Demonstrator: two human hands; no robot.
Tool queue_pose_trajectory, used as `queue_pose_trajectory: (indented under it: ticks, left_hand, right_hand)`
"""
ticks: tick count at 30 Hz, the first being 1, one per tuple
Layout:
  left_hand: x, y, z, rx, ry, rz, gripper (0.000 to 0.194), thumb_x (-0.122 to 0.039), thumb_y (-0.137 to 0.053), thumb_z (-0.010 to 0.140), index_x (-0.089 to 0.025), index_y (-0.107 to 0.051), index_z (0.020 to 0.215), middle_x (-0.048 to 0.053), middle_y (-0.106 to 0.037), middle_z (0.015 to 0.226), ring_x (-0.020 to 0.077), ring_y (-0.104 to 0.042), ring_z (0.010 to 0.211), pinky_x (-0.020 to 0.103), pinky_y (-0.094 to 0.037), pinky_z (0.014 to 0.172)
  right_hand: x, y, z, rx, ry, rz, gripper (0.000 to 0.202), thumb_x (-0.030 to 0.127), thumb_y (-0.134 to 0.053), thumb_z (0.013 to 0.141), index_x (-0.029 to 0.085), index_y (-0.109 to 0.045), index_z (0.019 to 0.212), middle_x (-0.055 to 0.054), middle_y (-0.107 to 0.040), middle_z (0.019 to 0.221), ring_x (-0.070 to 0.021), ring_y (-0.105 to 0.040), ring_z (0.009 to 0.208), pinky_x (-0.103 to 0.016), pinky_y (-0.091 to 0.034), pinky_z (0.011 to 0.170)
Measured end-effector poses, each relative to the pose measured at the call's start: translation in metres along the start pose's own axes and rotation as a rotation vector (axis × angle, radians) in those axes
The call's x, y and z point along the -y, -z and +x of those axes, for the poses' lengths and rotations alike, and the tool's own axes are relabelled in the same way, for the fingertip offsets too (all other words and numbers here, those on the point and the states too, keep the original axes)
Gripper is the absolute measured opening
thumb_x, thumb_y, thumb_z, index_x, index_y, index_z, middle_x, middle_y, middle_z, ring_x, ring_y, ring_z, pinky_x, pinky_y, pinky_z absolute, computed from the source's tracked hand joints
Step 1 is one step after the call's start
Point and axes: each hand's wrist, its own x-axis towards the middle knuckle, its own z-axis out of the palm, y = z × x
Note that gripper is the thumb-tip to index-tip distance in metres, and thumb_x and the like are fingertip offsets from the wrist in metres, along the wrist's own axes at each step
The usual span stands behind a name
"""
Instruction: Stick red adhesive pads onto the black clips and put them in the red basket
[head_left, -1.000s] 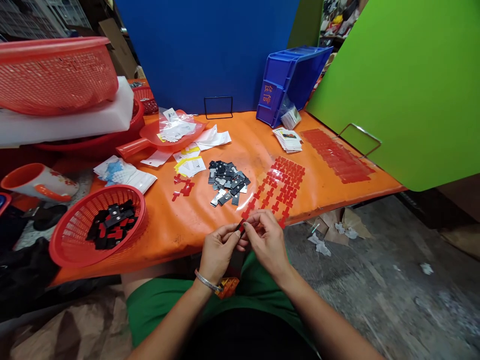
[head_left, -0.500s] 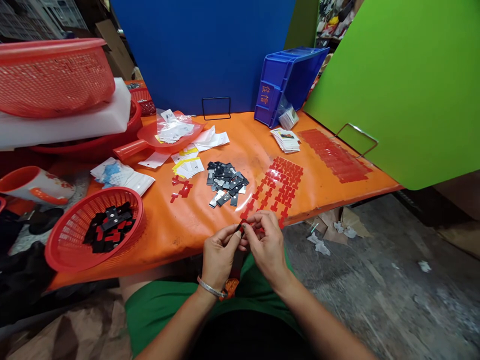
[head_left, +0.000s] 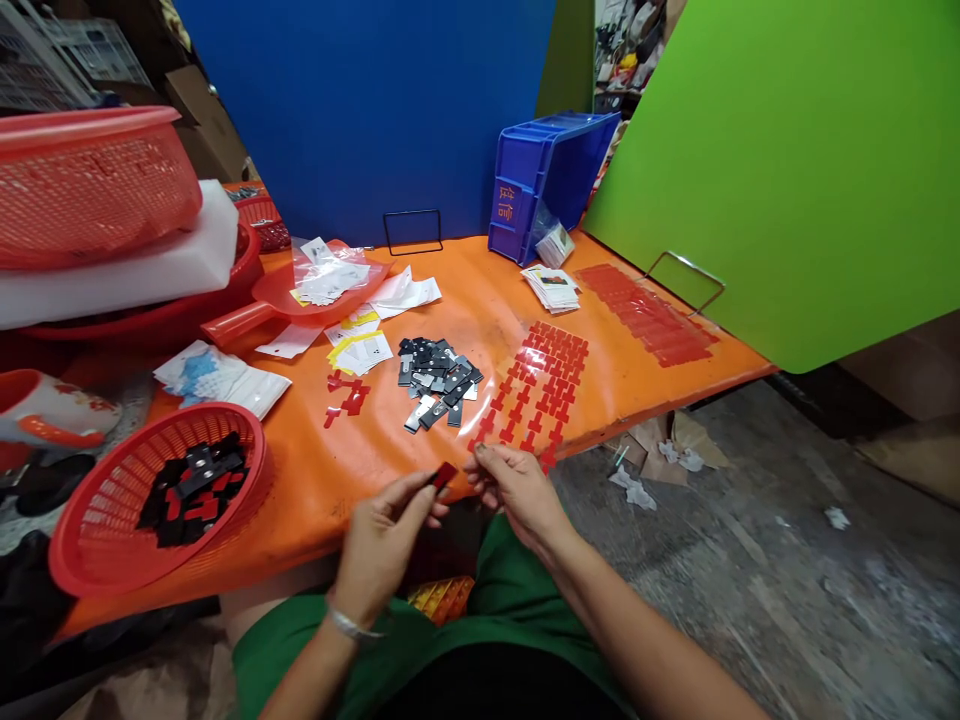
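My left hand (head_left: 379, 545) pinches a small black piece with a red face (head_left: 444, 476) above the table's front edge. To its right, my right hand (head_left: 517, 490) has thumb and fingertips pressed together; whatever they hold, if anything, is too small to make out. Beyond the hands lies a heap of black and silver pieces (head_left: 439, 378). Rows of red cut shapes (head_left: 536, 385) spread over the orange table (head_left: 315, 465) to the right of the heap. A few loose red pieces (head_left: 349, 397) lie left of it. A red basket (head_left: 251, 470) at the left holds black and red pieces.
A red dustpan (head_left: 240, 322) with bagged cards, a blue crate (head_left: 510, 195) on its side and a stack of cards (head_left: 553, 290) stand farther back. Blue (head_left: 367, 110) and green (head_left: 787, 180) boards rise behind. A mug (head_left: 52, 410) is at far left.
My hands have come apart. The left has moved left with the black and red piece, while the right is now away from it. The view has shifted slightly.
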Motion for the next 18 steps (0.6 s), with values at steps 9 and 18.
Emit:
queue_pose_trajectory:
  ticks: [9,18]
  left_hand:
    - [-0.053,0.164,0.009,-0.859,-0.225,1.109,0.029,-0.038,-0.052,0.08,-0.03,-0.063,0.106,-0.006,-0.061,0.121,0.0303,-0.055,0.112,0.049,-0.041,0.094]
    - [-0.012,0.074,0.035,-0.364,-0.33,0.624,0.027,-0.039,-0.06,0.077,-0.02,-0.07,0.093,0.006,-0.071,0.096,0.0217,-0.065,0.087,0.03,-0.048,0.083]
  right_hand:
    - [0.004,0.018,0.054,-0.151,0.615,-0.787,0.014,0.022,-0.056,0.084,0.02,-0.065,0.073,-0.004,-0.063,0.076,-0.02,-0.054,0.08,-0.033,-0.043,0.075]
    - [-0.011,-0.028,0.086,-0.116,0.77,-1.392,0.029,0.041,-0.068,0.075,0.016,-0.066,0.089,-0.013,-0.06,0.09,-0.0286,-0.046,0.092,-0.042,-0.038,0.077]
